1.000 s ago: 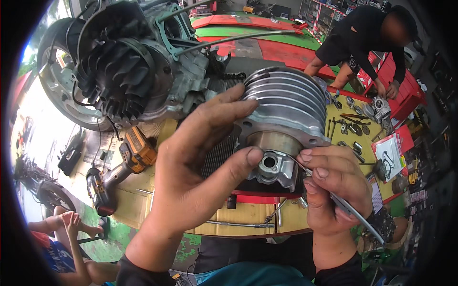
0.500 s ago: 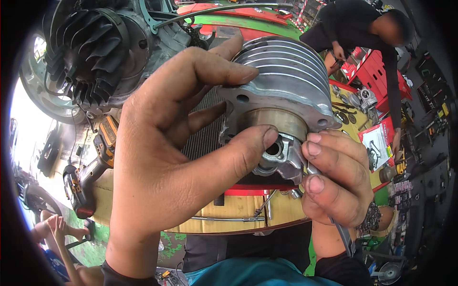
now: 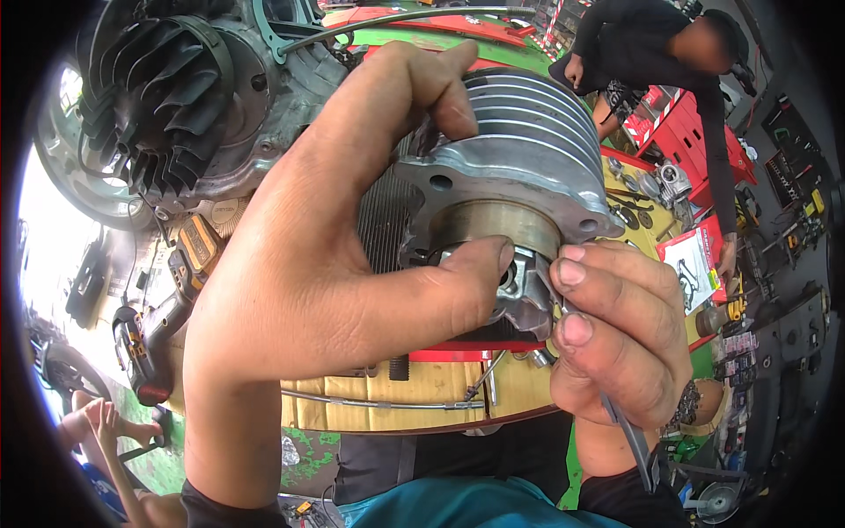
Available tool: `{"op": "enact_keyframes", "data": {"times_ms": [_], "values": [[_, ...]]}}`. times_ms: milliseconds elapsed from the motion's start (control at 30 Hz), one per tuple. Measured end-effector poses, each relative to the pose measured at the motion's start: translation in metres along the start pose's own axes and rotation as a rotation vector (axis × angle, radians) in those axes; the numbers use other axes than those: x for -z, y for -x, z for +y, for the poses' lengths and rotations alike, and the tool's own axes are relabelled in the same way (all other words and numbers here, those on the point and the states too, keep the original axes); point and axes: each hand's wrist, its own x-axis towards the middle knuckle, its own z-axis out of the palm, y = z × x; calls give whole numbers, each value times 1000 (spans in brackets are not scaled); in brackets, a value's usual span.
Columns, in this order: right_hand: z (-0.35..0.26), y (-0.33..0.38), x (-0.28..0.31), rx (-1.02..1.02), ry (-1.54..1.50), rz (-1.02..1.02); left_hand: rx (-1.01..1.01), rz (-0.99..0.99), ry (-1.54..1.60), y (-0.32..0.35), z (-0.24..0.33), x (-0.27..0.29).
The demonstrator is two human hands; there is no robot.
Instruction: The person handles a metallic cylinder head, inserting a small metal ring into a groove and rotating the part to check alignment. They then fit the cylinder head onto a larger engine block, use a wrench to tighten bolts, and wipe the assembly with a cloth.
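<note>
Fingers of the left hand (image 3: 326, 264) are being wrapped firmly around a grey finned aluminium engine cylinder (image 3: 519, 150), held up near the face, thumb pressed at its open lower end. A small silver piston (image 3: 519, 295) is being steadied there by the right hand (image 3: 616, 343), which is also clenched on a thin metal tool (image 3: 629, 436). Judging by this, the cylinder is best kept level and the piston guided squarely, without forcing. Further left, a yellow-and-black cordless drill (image 3: 163, 308) is lying on the wooden bench (image 3: 396, 387), beneath a black-finned engine (image 3: 167, 97); far right, another person (image 3: 669, 62) is bending over.
</note>
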Motion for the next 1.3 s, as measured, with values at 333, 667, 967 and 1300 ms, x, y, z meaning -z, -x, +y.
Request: {"op": "enact_keyframes", "data": {"times_ms": [333,667,967,1300], "values": [[-1,-7,4,-23,-48,-24,-132,-220,-103,-19,-10,18],[7,-2,8,59,-58,-88,-158,-252,-218,-24,-6,22],[9,1,8,106,-48,-101,-159,-277,-203,-27,-7,25],[4,-4,13,110,0,-133,-163,-315,-268,-35,-2,27]]}}
